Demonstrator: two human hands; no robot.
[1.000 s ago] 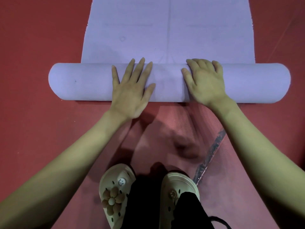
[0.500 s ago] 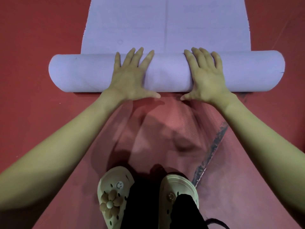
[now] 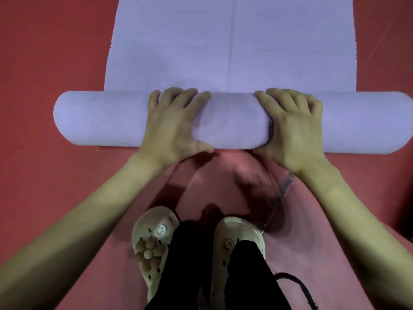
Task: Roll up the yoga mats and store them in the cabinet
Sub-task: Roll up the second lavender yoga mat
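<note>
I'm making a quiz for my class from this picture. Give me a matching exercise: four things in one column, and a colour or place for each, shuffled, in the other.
Things:
1. yoga mat
2. floor
3. left shoe
4. right hand

Descriptions:
A. red
B. has a flower ornament
C. lilac, partly rolled
D. on the roll, right of its middle

Pairs: 1-C, 2-A, 3-B, 4-D

Probably an exercise studio: red padded floor (image 3: 44,198), lilac yoga mat (image 3: 223,41).
</note>
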